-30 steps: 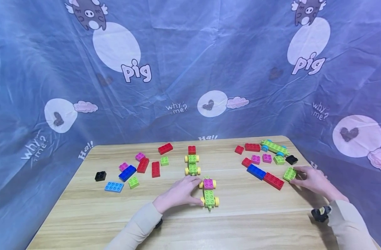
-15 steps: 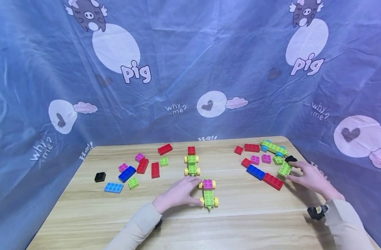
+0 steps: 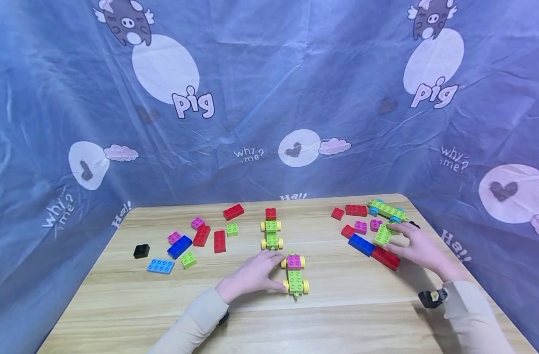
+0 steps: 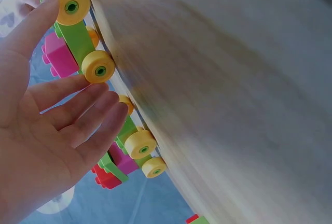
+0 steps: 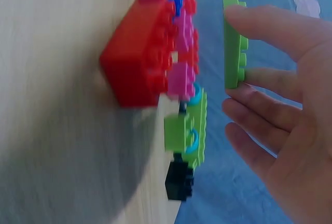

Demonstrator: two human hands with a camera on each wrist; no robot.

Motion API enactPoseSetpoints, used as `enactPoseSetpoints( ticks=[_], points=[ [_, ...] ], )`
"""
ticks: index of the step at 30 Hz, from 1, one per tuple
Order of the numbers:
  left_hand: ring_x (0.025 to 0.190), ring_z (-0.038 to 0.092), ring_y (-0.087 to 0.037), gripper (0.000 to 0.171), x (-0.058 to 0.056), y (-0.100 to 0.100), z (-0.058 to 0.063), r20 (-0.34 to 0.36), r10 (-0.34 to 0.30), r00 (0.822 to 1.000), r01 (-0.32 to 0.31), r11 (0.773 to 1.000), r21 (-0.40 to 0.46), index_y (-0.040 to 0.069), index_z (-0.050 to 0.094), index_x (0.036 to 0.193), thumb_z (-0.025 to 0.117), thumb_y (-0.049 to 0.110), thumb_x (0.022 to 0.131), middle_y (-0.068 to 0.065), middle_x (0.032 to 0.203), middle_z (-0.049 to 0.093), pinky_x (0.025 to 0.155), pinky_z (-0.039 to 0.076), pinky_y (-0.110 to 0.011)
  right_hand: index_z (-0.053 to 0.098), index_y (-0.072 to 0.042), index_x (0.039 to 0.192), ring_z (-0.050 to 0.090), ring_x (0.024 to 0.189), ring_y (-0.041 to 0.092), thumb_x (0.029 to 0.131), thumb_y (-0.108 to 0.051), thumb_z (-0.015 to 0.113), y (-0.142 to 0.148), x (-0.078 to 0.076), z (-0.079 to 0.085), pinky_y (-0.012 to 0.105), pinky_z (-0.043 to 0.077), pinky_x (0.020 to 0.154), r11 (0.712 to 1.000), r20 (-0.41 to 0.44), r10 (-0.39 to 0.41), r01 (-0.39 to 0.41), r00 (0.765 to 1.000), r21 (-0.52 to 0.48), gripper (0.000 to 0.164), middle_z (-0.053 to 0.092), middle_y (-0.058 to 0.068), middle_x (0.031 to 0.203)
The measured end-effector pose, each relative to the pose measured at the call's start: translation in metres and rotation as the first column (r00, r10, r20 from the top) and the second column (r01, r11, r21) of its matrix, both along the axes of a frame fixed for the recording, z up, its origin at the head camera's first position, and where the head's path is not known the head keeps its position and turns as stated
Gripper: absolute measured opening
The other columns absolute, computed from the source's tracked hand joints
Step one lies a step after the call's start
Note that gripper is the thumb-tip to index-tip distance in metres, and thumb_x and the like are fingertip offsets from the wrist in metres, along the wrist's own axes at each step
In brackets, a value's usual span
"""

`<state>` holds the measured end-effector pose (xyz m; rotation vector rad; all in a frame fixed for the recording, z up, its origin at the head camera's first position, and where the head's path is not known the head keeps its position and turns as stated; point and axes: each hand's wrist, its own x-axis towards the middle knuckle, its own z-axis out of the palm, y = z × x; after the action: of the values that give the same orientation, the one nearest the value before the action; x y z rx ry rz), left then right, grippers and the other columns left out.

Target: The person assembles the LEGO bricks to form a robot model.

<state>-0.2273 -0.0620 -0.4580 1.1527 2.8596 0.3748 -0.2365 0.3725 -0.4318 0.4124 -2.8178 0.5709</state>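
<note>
My right hand (image 3: 422, 251) pinches a thin lime-green building brick (image 3: 382, 236) between thumb and fingers. In the right wrist view the brick (image 5: 231, 53) is raised off the table, its studs toward the palm. Below it lie a red brick (image 3: 386, 258) and a blue brick (image 3: 361, 244). Near the table's middle my left hand (image 3: 251, 276) holds a lime-green toy car (image 3: 295, 280) by its yellow wheels, thumb at the near wheel and index finger at the far one. A pink brick (image 3: 294, 261) sits on the car's far end.
Behind the held car stands another yellow-wheeled green car (image 3: 272, 239), with a red brick (image 3: 271, 214) at its far end. A blue-wheeled green car (image 3: 386, 210) stands at the back right. Several loose bricks, including a light-blue one (image 3: 161, 266) and a black one (image 3: 141, 250), lie left.
My right hand has picked up the lime-green brick and carried it left, over the red and blue bricks. My left hand stays at the toy car.
</note>
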Motion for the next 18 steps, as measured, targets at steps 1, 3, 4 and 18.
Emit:
enactPoseSetpoints(
  ticks=[1,3,4,18],
  points=[
    [0.129,0.047,-0.023,0.086,0.0,0.0,0.0,0.0,0.002,1.0,-0.002,1.0,-0.001,0.008,0.045,0.138,0.066,0.061,0.073,-0.008,0.141,0.049,0.107,0.042,-0.04,0.057,0.002,0.122,0.053,0.108,0.046,0.077,-0.032,0.075,-0.003,0.0,0.0,0.062,0.044,0.085,1.0,0.004,0.005,-0.005,1.0,-0.004,0.06,0.057,0.028,0.12],
    [0.129,0.047,-0.023,0.087,0.0,0.0,-0.001,0.004,0.006,1.0,-0.006,1.0,-0.002,0.008,0.045,0.138,0.066,0.061,0.072,-0.008,0.141,0.049,0.107,0.042,-0.04,0.056,0.002,0.122,0.052,0.11,0.045,0.077,-0.033,0.075,-0.01,-0.001,-0.001,0.062,0.044,0.087,1.0,0.006,0.016,-0.016,1.0,-0.011,0.06,0.057,0.028,0.12],
    [0.129,0.047,-0.023,0.087,0.0,0.0,-0.001,0.005,0.007,1.0,-0.007,1.0,-0.003,0.008,0.045,0.138,0.066,0.061,0.072,-0.008,0.141,0.049,0.107,0.042,-0.04,0.057,0.002,0.122,0.052,0.11,0.045,0.077,-0.033,0.075,-0.012,-0.001,-0.001,0.063,0.044,0.087,1.0,0.003,0.023,-0.023,1.0,-0.014,0.06,0.057,0.027,0.12],
    [0.13,0.046,-0.022,0.087,0.0,0.0,-0.003,0.004,0.016,1.0,-0.016,1.0,-0.007,0.009,0.045,0.138,0.066,0.061,0.072,-0.007,0.142,0.048,0.108,0.041,-0.04,0.059,-0.002,0.121,0.054,0.111,0.038,0.072,-0.028,0.08,-0.052,-0.004,-0.006,0.058,0.046,0.09,0.987,-0.071,0.162,-0.163,0.984,-0.007,0.059,0.06,0.02,0.119]
  ],
)
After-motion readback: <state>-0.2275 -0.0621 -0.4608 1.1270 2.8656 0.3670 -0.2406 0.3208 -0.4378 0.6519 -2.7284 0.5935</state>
